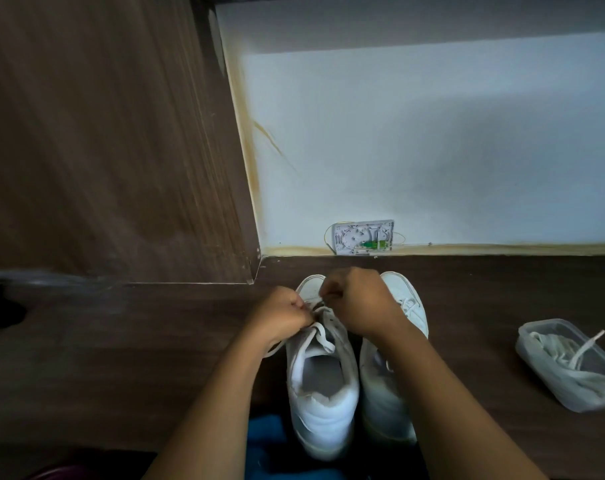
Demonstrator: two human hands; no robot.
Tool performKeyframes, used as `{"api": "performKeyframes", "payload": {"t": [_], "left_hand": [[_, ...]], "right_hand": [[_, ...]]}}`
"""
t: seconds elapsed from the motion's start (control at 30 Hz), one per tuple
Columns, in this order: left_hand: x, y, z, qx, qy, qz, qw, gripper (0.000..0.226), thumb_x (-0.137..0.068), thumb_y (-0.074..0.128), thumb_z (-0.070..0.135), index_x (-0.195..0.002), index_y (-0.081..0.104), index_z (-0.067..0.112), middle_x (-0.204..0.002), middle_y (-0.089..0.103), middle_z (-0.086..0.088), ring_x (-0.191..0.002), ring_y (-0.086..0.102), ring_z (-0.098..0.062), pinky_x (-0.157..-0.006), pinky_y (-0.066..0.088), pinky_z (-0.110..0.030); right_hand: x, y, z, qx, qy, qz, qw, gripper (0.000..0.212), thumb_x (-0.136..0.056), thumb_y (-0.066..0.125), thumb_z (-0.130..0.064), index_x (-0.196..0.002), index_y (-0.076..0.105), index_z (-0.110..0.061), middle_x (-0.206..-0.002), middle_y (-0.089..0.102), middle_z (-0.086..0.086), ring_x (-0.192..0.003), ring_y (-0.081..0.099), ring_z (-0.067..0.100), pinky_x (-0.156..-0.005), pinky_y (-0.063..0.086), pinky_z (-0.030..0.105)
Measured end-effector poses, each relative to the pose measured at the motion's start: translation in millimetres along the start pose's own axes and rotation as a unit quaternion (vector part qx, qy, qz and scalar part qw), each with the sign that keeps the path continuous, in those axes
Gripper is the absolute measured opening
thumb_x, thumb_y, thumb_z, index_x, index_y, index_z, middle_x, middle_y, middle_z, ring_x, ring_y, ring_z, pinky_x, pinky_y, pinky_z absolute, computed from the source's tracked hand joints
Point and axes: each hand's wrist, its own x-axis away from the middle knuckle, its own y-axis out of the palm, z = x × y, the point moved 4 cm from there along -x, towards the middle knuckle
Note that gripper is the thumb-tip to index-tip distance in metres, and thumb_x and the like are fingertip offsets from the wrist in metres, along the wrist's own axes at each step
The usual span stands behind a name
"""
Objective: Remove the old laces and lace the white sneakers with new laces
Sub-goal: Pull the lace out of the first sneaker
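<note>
Two white sneakers stand side by side on the dark wooden floor, toes toward the wall. Over the left sneaker [323,386], my left hand [282,315] and my right hand [354,301] are both closed on its white lace [320,336] near the lower eyelets. Loose loops of that lace lie across the tongue. The right sneaker [386,407] is partly hidden under my right forearm; its lace shows near the toe. A clear plastic container [536,355] at the right holds a bundle of white laces [574,368].
A white wall runs behind the shoes, with an open white cable box [362,236] at its base. A wooden panel [114,150] rises at the left. Blue fabric [264,434] shows under my arms.
</note>
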Motion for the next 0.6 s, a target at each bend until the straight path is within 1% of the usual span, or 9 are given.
{"api": "performKeyframes", "payload": {"t": [0.1,0.17,0.23,0.27,0.33,0.4,0.47,0.57,0.6], "left_hand": [[-3,4,1,-0.025,-0.002,-0.025,0.999,0.018,-0.079,0.048,-0.008,-0.071,0.055,0.007,-0.070,0.046,-0.013,-0.068,0.043,-0.017,-0.061,0.029,-0.031],[-4,4,0,0.000,0.001,-0.016,1.000,0.025,-0.090,0.045,-0.002,-0.070,0.050,0.012,-0.069,0.049,-0.007,-0.066,0.043,-0.016,-0.060,0.031,-0.029],[-6,2,1,0.030,0.012,0.012,0.999,0.028,-0.096,0.044,0.008,-0.070,0.046,0.018,-0.069,0.047,-0.002,-0.066,0.039,-0.014,-0.062,0.030,-0.030],[-6,1,3,0.034,0.023,0.020,0.999,0.028,-0.096,0.044,0.008,-0.070,0.045,0.019,-0.069,0.046,-0.001,-0.067,0.039,-0.014,-0.063,0.030,-0.030],[-4,1,11,0.075,0.050,0.028,0.996,0.028,-0.095,0.046,0.003,-0.071,0.044,0.019,-0.067,0.045,-0.001,-0.064,0.038,-0.014,-0.062,0.031,-0.029],[1,-3,18,0.185,0.059,0.038,0.980,0.026,-0.091,0.049,-0.005,-0.077,0.046,0.016,-0.066,0.048,-0.002,-0.060,0.042,-0.012,-0.054,0.036,-0.022],[5,-8,21,0.265,0.050,0.025,0.963,0.028,-0.087,0.047,-0.013,-0.084,0.048,0.015,-0.068,0.051,-0.003,-0.057,0.047,-0.012,-0.047,0.040,-0.016],[7,-11,19,0.290,0.056,0.006,0.955,0.040,-0.080,0.038,-0.022,-0.088,0.050,0.015,-0.071,0.054,-0.006,-0.057,0.048,-0.015,-0.052,0.040,-0.022],[8,-12,20,0.290,0.064,0.005,0.955,0.043,-0.078,0.037,-0.024,-0.089,0.052,0.015,-0.073,0.056,-0.006,-0.058,0.049,-0.015,-0.054,0.040,-0.023]], "right_hand": [[4,6,-10,-0.026,-0.036,-0.057,0.997,0.023,-0.081,0.057,-0.009,-0.095,0.073,-0.017,-0.100,0.071,0.002,-0.096,0.064,0.018,-0.079,0.045,0.023],[5,6,-10,-0.043,-0.026,-0.053,0.997,0.021,-0.081,0.060,-0.014,-0.099,0.071,-0.019,-0.100,0.071,0.001,-0.094,0.063,0.016,-0.077,0.044,0.022],[6,5,-10,-0.054,-0.018,-0.054,0.997,0.017,-0.079,0.063,-0.019,-0.095,0.070,-0.021,-0.095,0.070,0.001,-0.089,0.063,0.016,-0.074,0.046,0.024],[6,5,-10,-0.049,-0.019,-0.055,0.997,0.015,-0.078,0.064,-0.021,-0.092,0.068,-0.022,-0.092,0.070,0.001,-0.087,0.063,0.018,-0.072,0.046,0.025],[6,5,-11,-0.039,-0.025,-0.046,0.998,0.014,-0.077,0.063,-0.021,-0.091,0.065,-0.019,-0.091,0.069,0.003,-0.087,0.063,0.021,-0.070,0.044,0.026],[7,6,-13,-0.041,-0.023,-0.038,0.998,0.021,-0.079,0.063,-0.020,-0.098,0.062,-0.013,-0.095,0.067,0.006,-0.091,0.062,0.024,-0.071,0.043,0.027],[6,7,-15,-0.016,-0.024,-0.013,0.999,0.026,-0.081,0.064,-0.022,-0.102,0.058,-0.007,-0.100,0.065,0.012,-0.096,0.059,0.029,-0.070,0.038,0.030],[4,4,-12,-0.023,0.009,0.048,0.999,0.034,-0.078,0.070,-0.025,-0.100,0.055,-0.003,-0.101,0.061,0.015,-0.096,0.057,0.030,-0.063,0.027,0.027],[3,3,-10,-0.031,0.023,0.053,0.998,0.034,-0.077,0.071,-0.026,-0.097,0.057,-0.003,-0.097,0.062,0.014,-0.093,0.058,0.029,-0.062,0.027,0.026]]}}
